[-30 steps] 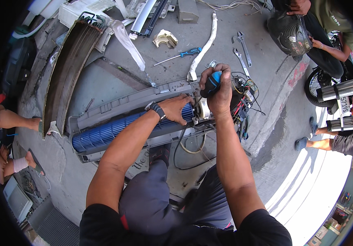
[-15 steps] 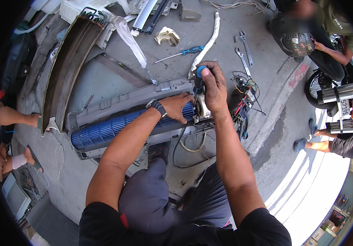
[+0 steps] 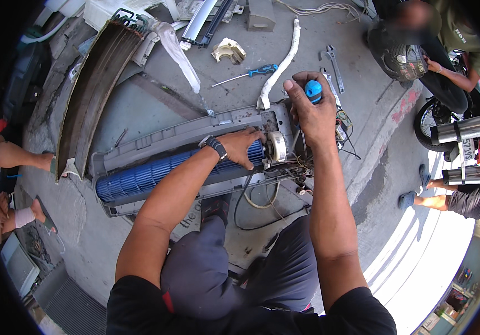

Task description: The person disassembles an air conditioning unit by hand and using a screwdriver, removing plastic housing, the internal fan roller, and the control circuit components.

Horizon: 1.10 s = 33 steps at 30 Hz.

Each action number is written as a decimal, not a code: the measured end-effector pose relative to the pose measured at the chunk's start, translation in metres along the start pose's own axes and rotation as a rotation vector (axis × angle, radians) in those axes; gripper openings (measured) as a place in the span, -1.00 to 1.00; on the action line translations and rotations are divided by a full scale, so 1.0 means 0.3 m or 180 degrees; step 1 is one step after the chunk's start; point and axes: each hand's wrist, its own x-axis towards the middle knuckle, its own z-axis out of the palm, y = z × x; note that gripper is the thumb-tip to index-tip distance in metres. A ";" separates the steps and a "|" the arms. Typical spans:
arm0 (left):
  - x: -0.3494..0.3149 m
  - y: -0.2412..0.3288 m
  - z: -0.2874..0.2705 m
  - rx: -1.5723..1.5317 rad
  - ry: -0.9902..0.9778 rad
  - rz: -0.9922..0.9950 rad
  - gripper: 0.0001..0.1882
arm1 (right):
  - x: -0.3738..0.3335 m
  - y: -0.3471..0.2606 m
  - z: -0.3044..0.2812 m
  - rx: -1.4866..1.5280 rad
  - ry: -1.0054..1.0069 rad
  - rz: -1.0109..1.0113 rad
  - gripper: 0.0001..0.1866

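A blue cylindrical blower fan (image 3: 134, 181) lies in the long grey plastic housing (image 3: 162, 133) of an air conditioner on the ground before me. My left hand (image 3: 240, 146) rests over the fan's right end, its fingers spread and bent around it. Beside those fingertips sits a round whitish motor (image 3: 276, 146). To the right of the motor, my right hand (image 3: 313, 114) grips a screwdriver (image 3: 313, 90) by its blue handle, with the thin shaft pointing down. The screwdriver's tip is hard to make out near the wires.
Another blue-handled screwdriver (image 3: 261, 70), a white wrapped pipe (image 3: 284, 67) and an adjustable wrench (image 3: 335, 68) lie beyond the housing. A curved finned coil (image 3: 92, 95) stands at left. Loose wires (image 3: 345, 128) lie at right. Another person (image 3: 463, 39) handles a helmet (image 3: 404, 61) near a motorcycle.
My right hand has moved right and slightly down with the screwdriver, away from the motor, uncovering it. The left hand stays on the fan's end.
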 end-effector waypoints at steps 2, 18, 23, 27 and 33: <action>0.013 0.017 -0.010 -0.0043 -0.0071 -0.0027 -0.02 | 0.020 0.061 -0.063 -0.1264 -0.0465 0.0238 -0.49; -0.034 0.004 0.003 0.0188 0.0706 0.0242 0.12 | -0.197 0.349 -0.010 -0.3685 -0.0836 0.0625 -0.41; -0.028 0.056 -0.063 0.0231 0.0617 0.0063 0.12 | -0.184 0.348 0.006 -0.3384 -0.0412 0.0459 -0.41; -0.027 0.040 -0.065 0.0079 0.0556 0.0088 0.08 | -0.164 0.388 0.003 -0.3519 -0.0263 0.0745 -0.36; -0.034 0.078 -0.084 0.0168 0.0401 -0.0165 -0.02 | -0.202 0.441 0.002 -0.3091 -0.0060 0.0810 -0.37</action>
